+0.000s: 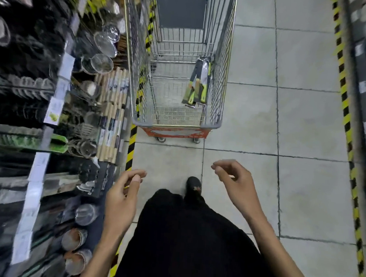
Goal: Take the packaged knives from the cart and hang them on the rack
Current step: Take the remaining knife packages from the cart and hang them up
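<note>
Head view, looking down a tiled store aisle. Wire cart (pixel 175 108) stands ahead in the middle of the aisle, its left side close to the shelving (pixel 51 109). Packaged knives (pixel 197 83) lie in the basket against the right wall, leaning up along the mesh, green-and-black cards, handles toward the near end. They look like several packs overlapping; exact count cannot be told.

Left hand (pixel 122 201) empty, fingers loosely curled, thumb near forefinger, gripping nothing. Right hand (pixel 236 184) likewise empty, fingers half bent and relaxed. Both are raised in front of the body, well short of the cart. One dark shoe (pixel 193 187) is forward on the floor.

Judged step: approach to the cart, pick not yet begun.

Risks from here:
- packs overlap, so lifting one by its edge may drag or tip the others
- card corners or hang holes could snag on the basket mesh
- hanging utensils on the left shelving are crowded and blurred; target rack peg not identifiable, so a wrong peg is possible
- cart sits on wheels and may roll if leaned on
</note>
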